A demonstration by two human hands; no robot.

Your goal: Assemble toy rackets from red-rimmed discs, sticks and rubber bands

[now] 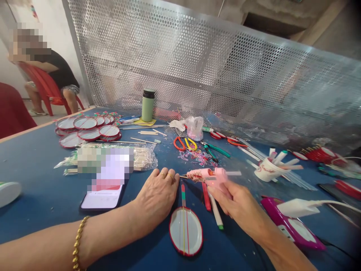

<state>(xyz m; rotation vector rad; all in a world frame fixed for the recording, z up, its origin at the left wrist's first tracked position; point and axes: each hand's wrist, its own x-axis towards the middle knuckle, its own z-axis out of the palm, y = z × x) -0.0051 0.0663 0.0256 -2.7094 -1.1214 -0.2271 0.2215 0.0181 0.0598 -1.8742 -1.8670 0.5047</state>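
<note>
My right hand (235, 203) grips a pink hot glue gun (218, 177), its nozzle pointing left and a clear glue stick out of its back. My left hand (160, 188) is closed, fingers curled down near the tabletop, at the nozzle's tip; what it holds is hidden. Below and between the hands lies a small round white paddle (186, 231) with a red rim, yellow and red lines across it and a red-and-green handle (183, 195). Beside it, under my right hand, are a red marker (206, 197) and a white marker with a green end (216, 210).
Left are a phone (105, 184), bagged wooden sticks (143, 156) and stacked red-rimmed discs (88, 130). Ahead are pliers (216, 149), scissors (184, 143), colourful clips (200, 157) and a green bottle (148, 105). Right are a cup of markers (267, 169) and a purple power strip (293, 226).
</note>
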